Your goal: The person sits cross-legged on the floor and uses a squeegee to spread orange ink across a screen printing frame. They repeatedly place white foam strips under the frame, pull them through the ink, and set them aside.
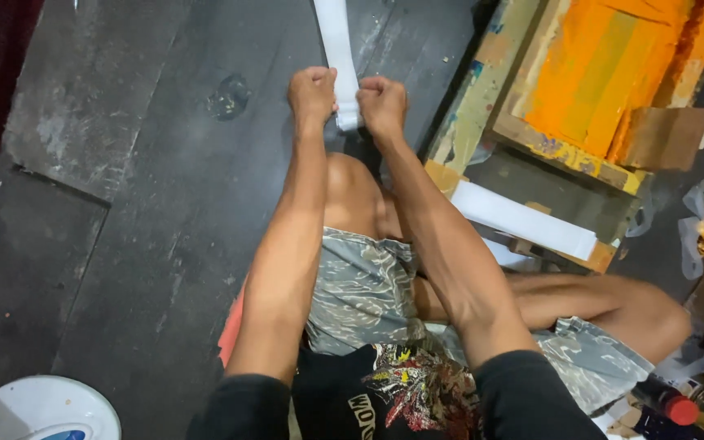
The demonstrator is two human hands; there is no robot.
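Seated on a dark, scuffed wooden floor [148, 212], the person stretches both arms forward over a raised knee and grips the near end of a long white strip of paper-like material [337, 49], which runs away toward the far edge of the view. The left hand [312, 94] is curled into a fist around the strip's left edge, and the right hand [383, 104] is fisted just beside it on the right edge, the knuckles almost touching; the strip's end looks folded or bunched between them, seemingly so that both fists can pull it taut. To the right lies a paint-smeared wooden frame with an orange-stained screen [613, 73], with a second white strip [523, 220] resting across its near corner. A white round lid-like object [42, 407] sits at the near left, and a red-capped bottle [668, 401] at the near right.
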